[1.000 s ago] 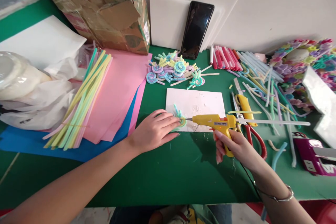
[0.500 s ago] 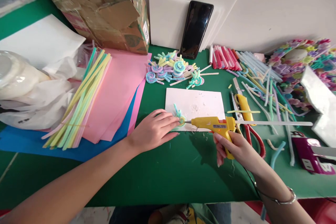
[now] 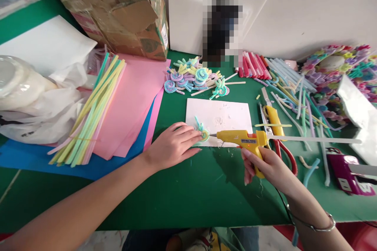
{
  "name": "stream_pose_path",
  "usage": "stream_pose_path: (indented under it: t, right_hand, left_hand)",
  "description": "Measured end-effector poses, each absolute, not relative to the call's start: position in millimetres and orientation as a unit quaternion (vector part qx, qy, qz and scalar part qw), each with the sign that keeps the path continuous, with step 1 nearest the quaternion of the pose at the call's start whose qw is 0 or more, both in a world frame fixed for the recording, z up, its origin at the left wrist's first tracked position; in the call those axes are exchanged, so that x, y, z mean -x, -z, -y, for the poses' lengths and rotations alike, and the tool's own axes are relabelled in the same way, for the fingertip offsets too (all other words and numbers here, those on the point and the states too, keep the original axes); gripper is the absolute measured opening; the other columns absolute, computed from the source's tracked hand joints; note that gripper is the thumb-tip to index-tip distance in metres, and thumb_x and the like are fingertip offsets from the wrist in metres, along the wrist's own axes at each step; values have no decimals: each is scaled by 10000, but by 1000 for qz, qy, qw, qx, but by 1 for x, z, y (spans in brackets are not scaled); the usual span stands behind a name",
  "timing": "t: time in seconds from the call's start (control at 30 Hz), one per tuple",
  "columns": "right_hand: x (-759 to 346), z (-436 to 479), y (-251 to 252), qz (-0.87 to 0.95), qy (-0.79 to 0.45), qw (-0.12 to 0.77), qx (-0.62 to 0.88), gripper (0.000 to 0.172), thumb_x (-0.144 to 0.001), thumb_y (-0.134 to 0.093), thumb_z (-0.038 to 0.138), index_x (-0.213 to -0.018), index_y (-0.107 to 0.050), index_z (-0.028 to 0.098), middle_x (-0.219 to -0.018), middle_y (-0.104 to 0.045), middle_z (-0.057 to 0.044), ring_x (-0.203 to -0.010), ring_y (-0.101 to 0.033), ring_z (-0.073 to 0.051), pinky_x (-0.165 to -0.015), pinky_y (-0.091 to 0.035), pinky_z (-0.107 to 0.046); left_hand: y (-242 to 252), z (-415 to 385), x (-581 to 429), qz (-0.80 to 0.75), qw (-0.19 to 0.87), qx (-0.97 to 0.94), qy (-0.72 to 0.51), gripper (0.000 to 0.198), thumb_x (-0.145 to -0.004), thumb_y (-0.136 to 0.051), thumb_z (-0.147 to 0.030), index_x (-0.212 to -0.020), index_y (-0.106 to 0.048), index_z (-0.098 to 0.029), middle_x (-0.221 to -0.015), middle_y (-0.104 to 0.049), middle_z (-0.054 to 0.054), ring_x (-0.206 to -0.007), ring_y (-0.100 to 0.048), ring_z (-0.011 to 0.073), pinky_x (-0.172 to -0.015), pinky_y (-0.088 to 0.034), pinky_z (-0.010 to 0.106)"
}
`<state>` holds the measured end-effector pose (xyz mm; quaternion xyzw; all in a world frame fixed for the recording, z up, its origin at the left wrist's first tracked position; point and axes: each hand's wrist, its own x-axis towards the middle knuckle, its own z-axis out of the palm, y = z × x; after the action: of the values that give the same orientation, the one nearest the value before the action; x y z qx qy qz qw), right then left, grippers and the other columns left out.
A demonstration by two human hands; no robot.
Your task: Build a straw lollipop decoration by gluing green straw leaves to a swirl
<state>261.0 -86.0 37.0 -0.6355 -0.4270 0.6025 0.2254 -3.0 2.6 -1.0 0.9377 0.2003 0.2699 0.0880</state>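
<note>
Left hand (image 3: 173, 147) flat against coil (image 3: 205, 135), right hand (image 3: 260, 161) around glue gun (image 3: 235, 136)

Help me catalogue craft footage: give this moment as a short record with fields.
Left hand: fingers on a coiled pastel piece
Right hand: gripping a yellow glue gun
Nozzle: pointing left, at or close to the coiled piece; contact unclear
Work surface: white board on a green table
Behind board: pile of coiled pieces
Right of board: red-handled scissors
</note>
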Motion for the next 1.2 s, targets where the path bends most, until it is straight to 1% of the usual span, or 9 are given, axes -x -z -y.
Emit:
stream_pose_path:
  t: [0.13, 0.2, 0.47, 0.8, 0.93, 1.03, 1.2]
  right_hand:
    - [-261, 84, -42, 428, -593, 245, 637, 510, -787, -543, 659, -574, -445, 207, -454, -505, 27, -437, -627, -157, -468, -494, -268]
    - [-260, 83, -43, 427, -597, 249, 632, 498, -789, -549, 653, -588, -451, 207, -463, -517, 27, -438, -627, -157, -465, -494, -268]
    - [-257, 82, -35, 448, -594, 212, 633, 496, -829, -511, 628, -575, -449, 207, -477, -555, 11, -481, -641, -153, -512, -498, -259]
    - [-256, 83, -39, 441, -593, 221, 636, 502, -815, -520, 642, -572, -437, 211, -464, -522, 25, -449, -631, -152, -476, -489, -262]
    - [-256, 84, -35, 443, -593, 220, 635, 491, -836, -501, 629, -588, -439, 210, -471, -537, 19, -470, -638, -153, -495, -492, -263]
    - [-255, 83, -35, 450, -593, 219, 631, 499, -849, -487, 621, -574, -438, 208, -470, -548, 10, -474, -637, -148, -508, -492, -260]
    - [-254, 82, -37, 453, -591, 219, 631, 499, -849, -494, 614, -566, -433, 209, -471, -520, 26, -462, -628, -137, -504, -489, -251]
  left_hand:
    - [1, -3, 3, -199, 84, -938, -272, 234, -928, -537, -254, -1118, -617, -142, -1091, -710, 39, -985, -624, 180, -886, -482, 347]
    - [1, -3, 3, -198, 83, -938, -272, 232, -925, -542, -250, -1111, -620, -134, -1089, -711, 40, -984, -625, 184, -884, -483, 347]
    - [1, -2, 4, -200, 91, -938, -268, 231, -932, -530, -255, -1117, -617, -147, -1093, -709, 41, -993, -623, 179, -888, -486, 351]
    - [1, -3, 3, -197, 83, -939, -269, 235, -931, -532, -255, -1115, -613, -132, -1088, -709, 43, -987, -616, 180, -883, -483, 346]
    - [-1, -2, 3, -198, 80, -940, -267, 221, -931, -531, -248, -1106, -614, -141, -1083, -710, 39, -1000, -612, 179, -887, -483, 344]
    - [-2, -1, 3, -197, 68, -942, -264, 220, -927, -539, -246, -1101, -616, -136, -1087, -706, 40, -1024, -603, 185, -900, -482, 344]
    - [-3, 0, 2, -203, 46, -943, -261, 214, -919, -549, -262, -1071, -631, -136, -1094, -683, 63, -1054, -589, 205, -945, -477, 369]
